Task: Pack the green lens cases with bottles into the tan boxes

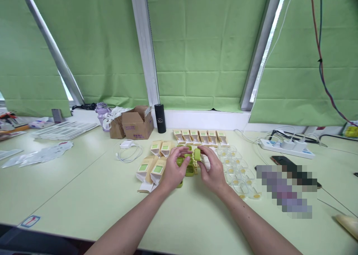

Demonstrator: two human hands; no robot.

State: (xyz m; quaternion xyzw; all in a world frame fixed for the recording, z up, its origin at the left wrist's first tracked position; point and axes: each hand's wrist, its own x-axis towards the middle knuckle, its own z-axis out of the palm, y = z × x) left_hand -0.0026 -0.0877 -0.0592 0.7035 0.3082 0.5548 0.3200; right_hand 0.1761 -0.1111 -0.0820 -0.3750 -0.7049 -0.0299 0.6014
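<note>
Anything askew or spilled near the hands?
Nothing spilled. Left hand and right hand pinch green pieces. Beside them, kraft boxes lie tipped and overlapping, unlike the neat back row.

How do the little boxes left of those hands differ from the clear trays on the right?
The boxes are tan card with green panels; the trays are transparent with yellow spots. The boxes lie beside the left hand, the trays beside the right hand. Both rest on the table. The hands hold green pieces.

glossy green plastic case (197,154), matt cardboard boxes (157,170), clear plastic trays (237,173)
</note>
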